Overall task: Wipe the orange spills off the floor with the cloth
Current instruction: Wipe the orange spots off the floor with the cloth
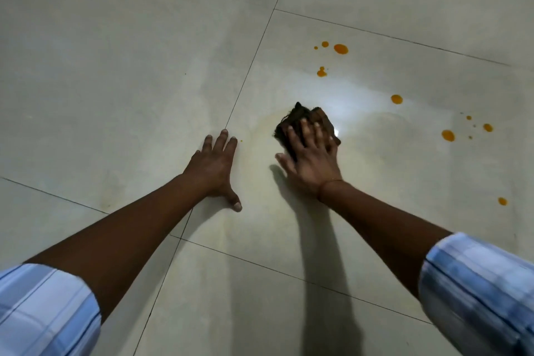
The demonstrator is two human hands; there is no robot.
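A dark brown folded cloth (291, 121) lies on the pale tiled floor (144, 66). My right hand (310, 156) presses flat on it with straight, spread fingers. My left hand (215, 167) rests palm down on the floor to the left, fingers spread, holding nothing. Orange spills dot the tile beyond and right of the cloth: a large drop (341, 48) with smaller ones at the top, another drop (396, 99) in the middle, a blob (448, 135) with specks at right, and one drop (502, 201) lower right. A faint yellowish smear (260, 130) shows left of the cloth.
Dark grout lines (248, 72) cross the floor. A bright light reflection (344, 107) glares just right of the cloth. My arms' shadows fall toward the bottom edge. Striped blue rolled sleeves (476, 283) show at both lower corners.
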